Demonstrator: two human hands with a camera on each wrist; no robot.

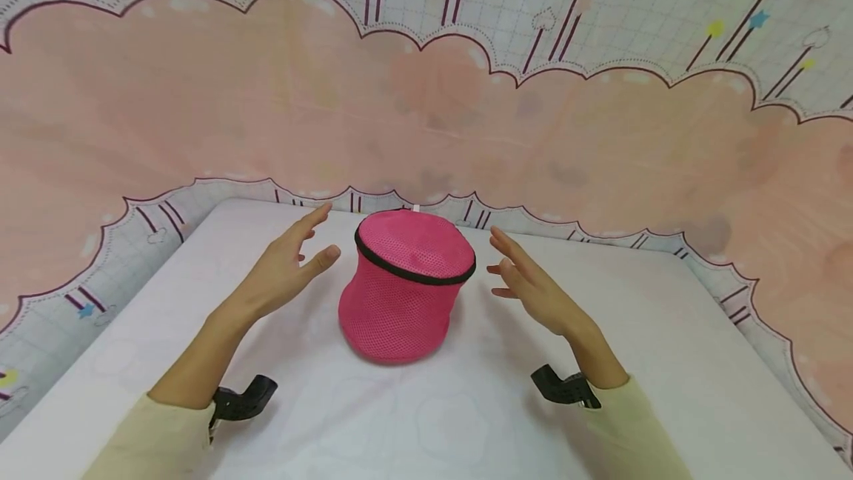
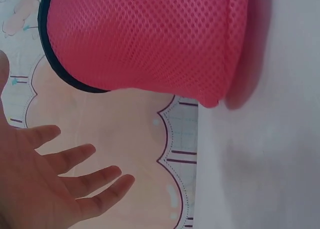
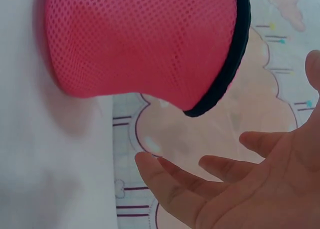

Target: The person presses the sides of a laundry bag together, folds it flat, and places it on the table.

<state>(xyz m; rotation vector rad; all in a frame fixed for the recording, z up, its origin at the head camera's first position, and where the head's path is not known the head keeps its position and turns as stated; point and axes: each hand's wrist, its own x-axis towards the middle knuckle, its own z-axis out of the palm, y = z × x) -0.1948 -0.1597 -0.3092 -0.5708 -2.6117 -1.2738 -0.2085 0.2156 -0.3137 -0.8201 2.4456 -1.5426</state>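
Observation:
A pink mesh bag (image 1: pixel 400 310), shaped like a drum with a black band around its top edge, stands on the white table, its upper part leaning a little to the right. To its left, my left hand (image 1: pixel 286 265) is held in the air, fingers extended and apart from the bag. My right hand (image 1: pixel 536 291) is raised on the other side, its fingers spread and loosely bent, touching nothing. Both wrist views show the mesh side of the bag (image 2: pixel 150 39) with a gap between it and the palm.
The white table (image 1: pixel 266 435) extends around the bag. Behind and beside it hangs a curtain (image 1: pixel 426 117) printed with peach clouds, lines and stars. Each wrist carries a black strap mount, one being the left mount (image 1: pixel 245 398).

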